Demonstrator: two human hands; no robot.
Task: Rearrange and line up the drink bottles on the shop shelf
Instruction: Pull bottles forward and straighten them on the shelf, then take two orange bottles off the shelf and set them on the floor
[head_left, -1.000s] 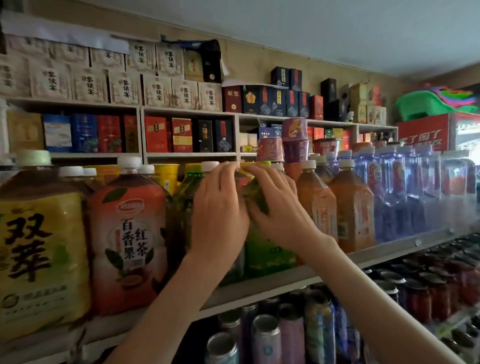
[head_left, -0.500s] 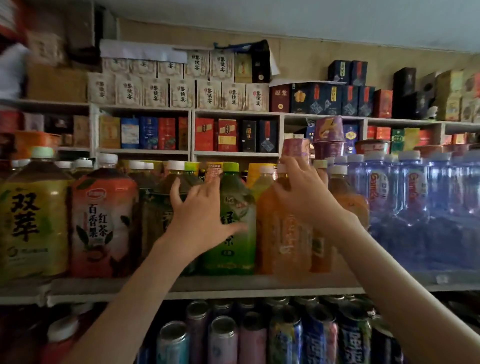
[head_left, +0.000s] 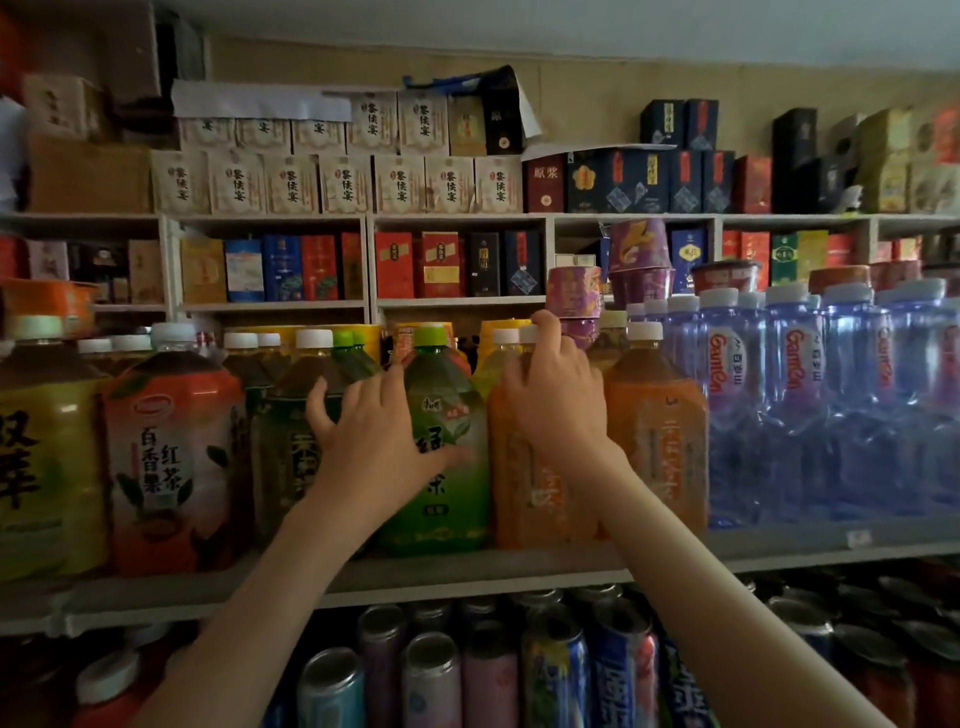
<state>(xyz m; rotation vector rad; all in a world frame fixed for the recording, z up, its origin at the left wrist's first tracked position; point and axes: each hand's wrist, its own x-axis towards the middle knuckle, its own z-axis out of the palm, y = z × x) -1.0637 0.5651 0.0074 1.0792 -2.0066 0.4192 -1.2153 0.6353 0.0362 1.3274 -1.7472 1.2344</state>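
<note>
Step in hand: front-row alignment on the shelf (head_left: 467, 571). The left hand (head_left: 379, 441), fingers spread wide, presses the green tea bottle (head_left: 441, 457). Just right of that bottle, the right hand (head_left: 556, 395) grips the orange bottle (head_left: 524, 493) at the neck. Next, probably: square it flush.

A tan wall (head_left: 597, 83) runs across the top of the frame under a pale ceiling (head_left: 519, 26); white shelving (head_left: 457, 300) fills the middle, dimly lit.
</note>
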